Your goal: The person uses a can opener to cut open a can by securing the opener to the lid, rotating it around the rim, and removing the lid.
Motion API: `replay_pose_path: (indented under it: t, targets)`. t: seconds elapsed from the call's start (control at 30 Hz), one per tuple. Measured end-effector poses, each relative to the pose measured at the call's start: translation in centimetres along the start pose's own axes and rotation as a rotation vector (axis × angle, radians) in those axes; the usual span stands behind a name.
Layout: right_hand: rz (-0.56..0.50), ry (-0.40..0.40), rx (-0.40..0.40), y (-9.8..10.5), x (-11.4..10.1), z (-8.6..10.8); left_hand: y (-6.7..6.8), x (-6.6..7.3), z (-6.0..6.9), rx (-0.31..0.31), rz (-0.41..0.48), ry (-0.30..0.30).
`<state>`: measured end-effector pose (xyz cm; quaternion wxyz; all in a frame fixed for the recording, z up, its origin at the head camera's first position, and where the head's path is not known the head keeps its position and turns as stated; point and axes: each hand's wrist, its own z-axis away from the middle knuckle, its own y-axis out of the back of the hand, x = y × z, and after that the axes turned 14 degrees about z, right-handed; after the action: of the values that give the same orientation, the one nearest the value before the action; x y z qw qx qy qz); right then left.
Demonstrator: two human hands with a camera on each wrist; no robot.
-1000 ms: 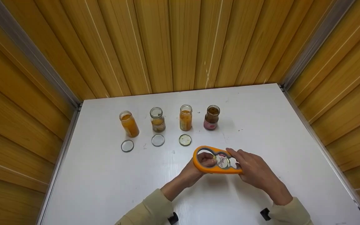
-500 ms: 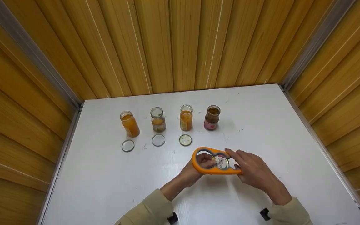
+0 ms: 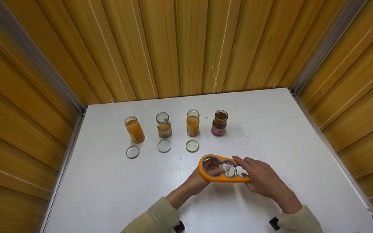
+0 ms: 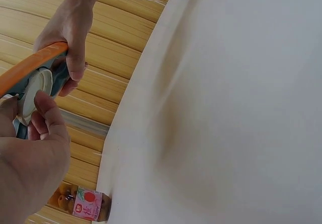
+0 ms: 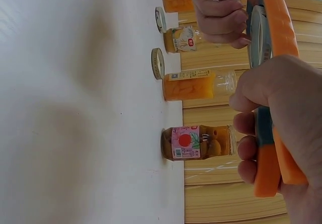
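My right hand (image 3: 261,174) grips the handle end of an orange and grey jar opener (image 3: 220,179), held above the white table in front of me. A printed jar lid (image 3: 229,169) sits in the opener's middle opening. From underneath, my left hand (image 3: 200,180) reaches to the lid, and its fingers show through the larger opening. In the left wrist view, the thumb and fingers of the left hand (image 4: 43,158) pinch the edge of the lid (image 4: 36,89). The right wrist view shows the right fingers curled round the orange handles (image 5: 269,173).
At the back stand a brown-filled jar (image 3: 219,123) with a pink label and several lidless jars, such as an orange-filled one (image 3: 193,124). Three lids lie in front of them: left (image 3: 132,151), middle (image 3: 164,146) and right (image 3: 192,146). Wood-patterned walls (image 3: 186,48) enclose the table.
The opener and both hands sit slightly lower in the head view. The left fingers seen through the large opening have shifted a little at the lid. The jars and table lids stay put.
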<state>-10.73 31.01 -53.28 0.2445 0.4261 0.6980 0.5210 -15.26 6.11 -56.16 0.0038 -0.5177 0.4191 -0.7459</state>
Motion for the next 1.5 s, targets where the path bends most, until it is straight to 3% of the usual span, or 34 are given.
replay_pose_path:
  t: [0.37,0.73,0.87,1.07,1.3,1.5]
  targets:
    - [-0.017,-0.026,-0.048,0.0,-0.4,0.1,0.1,0.2,0.3,0.004,-0.048,0.008]
    - [-0.024,-0.022,-0.043,-0.2,-0.5,0.0,0.1,0.5,0.5,0.013,-0.068,0.018]
    - [-0.022,-0.016,-0.03,-0.1,-0.5,0.0,0.4,0.3,0.7,0.022,-0.112,-0.005]
    - [-0.005,-0.005,0.033,0.0,0.0,0.1,0.8,-0.2,1.0,0.057,-0.165,0.013]
    - [-0.043,-0.049,-0.015,0.0,0.2,0.5,1.5,-0.5,1.0,0.112,-0.27,0.035]
    - [-0.059,-0.092,-0.004,0.0,0.7,0.5,2.5,-0.2,1.2,0.155,-0.292,0.031]
